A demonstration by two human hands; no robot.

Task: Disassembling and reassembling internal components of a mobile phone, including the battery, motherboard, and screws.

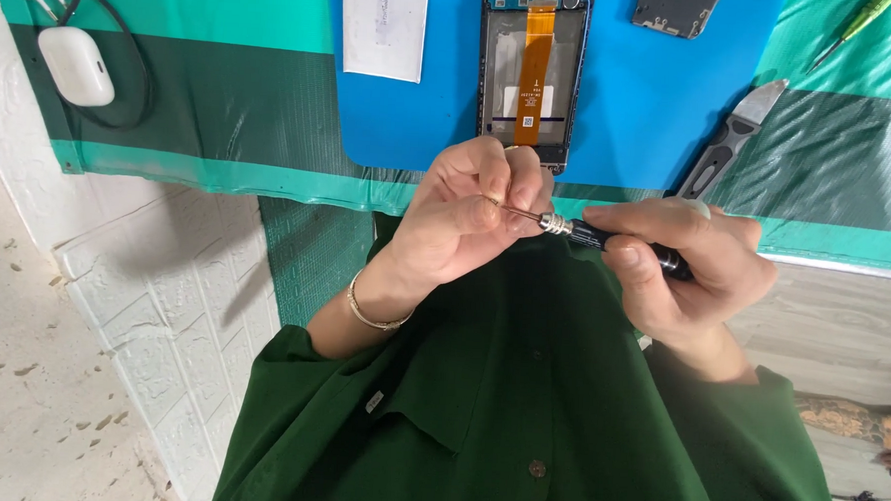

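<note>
The right hand (690, 266) grips a slim black-handled precision screwdriver (616, 243) level, while left hand (467, 216) fingertips pinch its thin metal tip, steadying it, above an opened phone (533, 74) on a blue mat (431, 120).

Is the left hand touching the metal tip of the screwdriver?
Touching. In the head view the left hand pinches the screwdriver tip with its fingers.

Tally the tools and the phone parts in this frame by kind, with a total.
Screwdrivers: 2, the black screwdriver gripped by the right hand with its tip pinched by the left hand, and a green screwdriver
Utility knife: 1
Opened phone: 1
Loose grey phone part: 1
Total: 5
</note>
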